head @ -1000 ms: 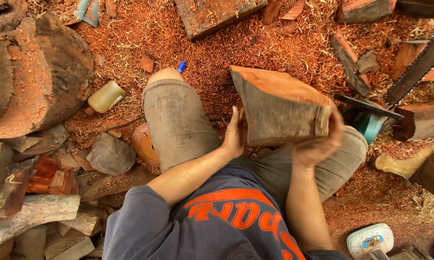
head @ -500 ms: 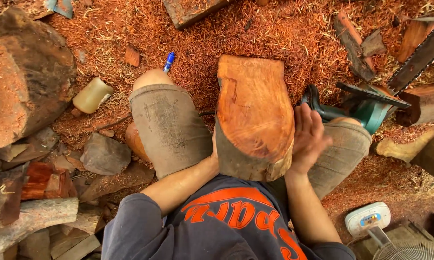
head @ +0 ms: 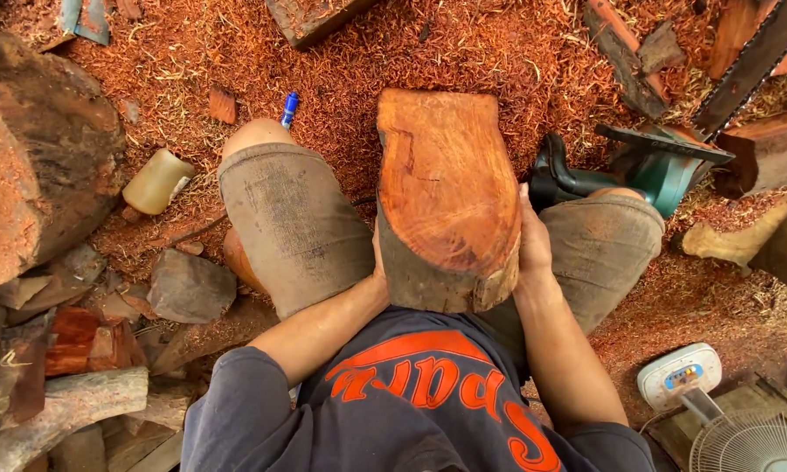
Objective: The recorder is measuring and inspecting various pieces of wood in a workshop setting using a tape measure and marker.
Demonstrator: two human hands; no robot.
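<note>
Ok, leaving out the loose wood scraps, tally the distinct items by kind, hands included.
Hands: 2, left hand and right hand, both on the wood slab
Wood slab: 1
Chainsaw: 1
Blue pen: 1
Plastic bottle: 1
Electric fan: 1
Total: 7
</note>
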